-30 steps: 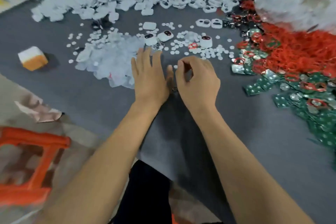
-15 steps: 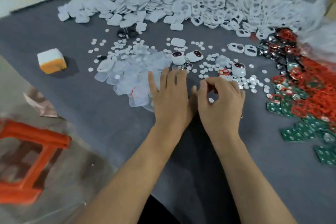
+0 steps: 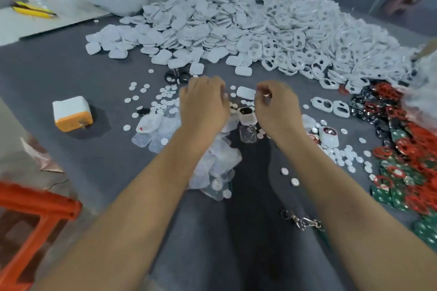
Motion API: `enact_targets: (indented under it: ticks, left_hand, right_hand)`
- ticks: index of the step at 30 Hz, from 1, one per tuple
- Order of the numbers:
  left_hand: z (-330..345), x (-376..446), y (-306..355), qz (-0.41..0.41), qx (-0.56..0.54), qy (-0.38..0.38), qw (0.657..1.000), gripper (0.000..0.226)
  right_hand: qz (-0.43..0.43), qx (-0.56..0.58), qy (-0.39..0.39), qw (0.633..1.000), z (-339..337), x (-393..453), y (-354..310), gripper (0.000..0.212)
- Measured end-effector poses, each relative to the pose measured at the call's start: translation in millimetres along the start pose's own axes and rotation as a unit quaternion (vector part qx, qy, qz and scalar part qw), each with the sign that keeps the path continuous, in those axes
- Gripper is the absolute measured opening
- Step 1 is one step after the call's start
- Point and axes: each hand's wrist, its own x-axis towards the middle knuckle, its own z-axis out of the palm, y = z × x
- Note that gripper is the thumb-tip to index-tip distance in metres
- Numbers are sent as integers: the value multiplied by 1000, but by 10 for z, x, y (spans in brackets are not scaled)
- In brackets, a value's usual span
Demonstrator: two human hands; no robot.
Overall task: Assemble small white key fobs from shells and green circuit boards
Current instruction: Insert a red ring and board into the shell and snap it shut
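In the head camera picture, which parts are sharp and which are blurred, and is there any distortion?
Head view: the shell pile and both hands, left hand and right hand, are fairly sharp; the orange stool at the edge is smeared; the wide lens bows the table edge; light is soft, shadows faint.

Fingertips of left hand (image 3: 203, 104) curl out of sight, contents indeterminable; right hand (image 3: 276, 106) pinches something too small to identify; orange stool (image 3: 30, 215) cut by left edge.

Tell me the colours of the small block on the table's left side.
White on top, orange along the bottom: the block, seen in the head view.
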Motion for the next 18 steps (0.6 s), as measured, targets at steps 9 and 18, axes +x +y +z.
enact_targets:
  ticks: [9, 18]
  left_hand:
    - [355, 858, -521, -12, 92, -67, 993, 57]
    - [408, 1759, -891, -26, 15, -63, 998, 100]
  right_hand:
    - [44, -48, -15, 998, 343, 910, 224, 24]
    - [86, -126, 159, 975, -123, 1702, 856, 79]
